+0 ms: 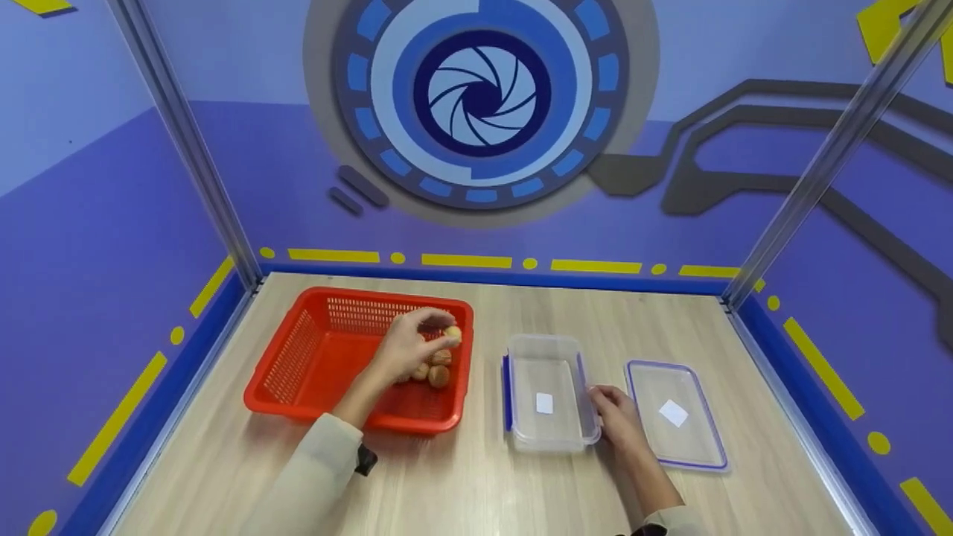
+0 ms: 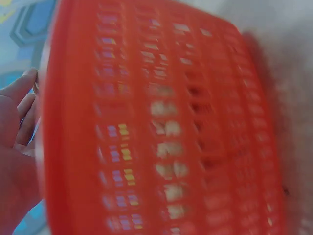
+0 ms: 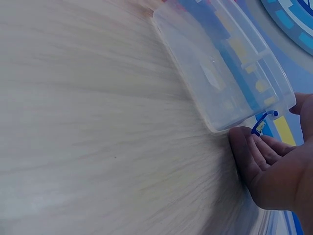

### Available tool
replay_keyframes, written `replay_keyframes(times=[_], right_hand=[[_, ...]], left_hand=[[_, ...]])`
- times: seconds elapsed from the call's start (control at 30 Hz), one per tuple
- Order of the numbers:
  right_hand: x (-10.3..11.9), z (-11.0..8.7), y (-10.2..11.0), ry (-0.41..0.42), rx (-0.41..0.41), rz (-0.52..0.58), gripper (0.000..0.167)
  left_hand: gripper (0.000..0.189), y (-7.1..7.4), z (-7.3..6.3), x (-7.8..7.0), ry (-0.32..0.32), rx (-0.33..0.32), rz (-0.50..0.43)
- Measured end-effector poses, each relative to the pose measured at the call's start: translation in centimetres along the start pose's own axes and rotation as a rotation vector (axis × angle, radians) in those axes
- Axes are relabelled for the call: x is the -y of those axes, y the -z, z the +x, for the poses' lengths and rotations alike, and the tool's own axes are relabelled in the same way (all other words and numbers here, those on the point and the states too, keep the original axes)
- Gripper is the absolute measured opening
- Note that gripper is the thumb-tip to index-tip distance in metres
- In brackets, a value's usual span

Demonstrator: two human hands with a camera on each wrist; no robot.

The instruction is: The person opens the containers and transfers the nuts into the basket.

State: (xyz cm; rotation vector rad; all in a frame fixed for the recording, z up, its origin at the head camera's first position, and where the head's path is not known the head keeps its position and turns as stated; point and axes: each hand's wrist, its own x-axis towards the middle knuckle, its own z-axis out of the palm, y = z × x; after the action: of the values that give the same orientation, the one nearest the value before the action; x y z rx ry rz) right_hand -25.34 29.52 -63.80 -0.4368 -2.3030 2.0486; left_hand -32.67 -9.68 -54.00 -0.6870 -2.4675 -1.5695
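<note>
My left hand [image 1: 406, 348] pinches a walnut [image 1: 453, 333] between thumb and fingers, above the right part of a red plastic basket [image 1: 290, 398]. Several walnuts [image 1: 438, 376] lie in the basket beneath that hand. In the left wrist view the basket's slotted wall [image 2: 161, 122] hides part of the hand [image 2: 17, 156] and the walnut. My right hand [image 1: 622, 424] holds the right side of a clear food container [image 1: 551, 432], which stands uncovered on the table. In the right wrist view, the thumb lies by its rim and the fingers near its lower corner.
Right of the container lies its clear lid [image 1: 674, 439] with a blue-purple seal, flat on the wooden table [image 1: 491, 491]. A blue latch flap [image 1: 508, 391] hangs on the container's left side. Patterned panels [image 1: 484, 238] and metal posts [image 1: 179, 134] enclose the table.
</note>
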Motion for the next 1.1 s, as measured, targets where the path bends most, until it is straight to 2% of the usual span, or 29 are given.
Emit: replay_keyframes(times=[0.2,0.4,0.8,1.1], right_hand=[[0.0,0.1,0.0,0.025,-0.024,-0.017,0.041],[0.5,-0.3,0.0,-0.020,0.014,0.019,0.042],[0.0,0.0,-0.1,0.000,-0.020,-0.001,0.041],[-0.1,-0.1,-0.2,0.014,-0.025,-0.011,0.041]], left_hand=[[0.036,1.2,-0.3,2.7,0.079,-0.088,0.009],[0.031,1.4,-0.4,4.7,0.161,-0.116,-0.002],[0.034,1.5,-0.3,5.6,0.261,-0.110,0.025],[0.035,1.4,-0.3,5.7,0.256,-0.104,0.040]])
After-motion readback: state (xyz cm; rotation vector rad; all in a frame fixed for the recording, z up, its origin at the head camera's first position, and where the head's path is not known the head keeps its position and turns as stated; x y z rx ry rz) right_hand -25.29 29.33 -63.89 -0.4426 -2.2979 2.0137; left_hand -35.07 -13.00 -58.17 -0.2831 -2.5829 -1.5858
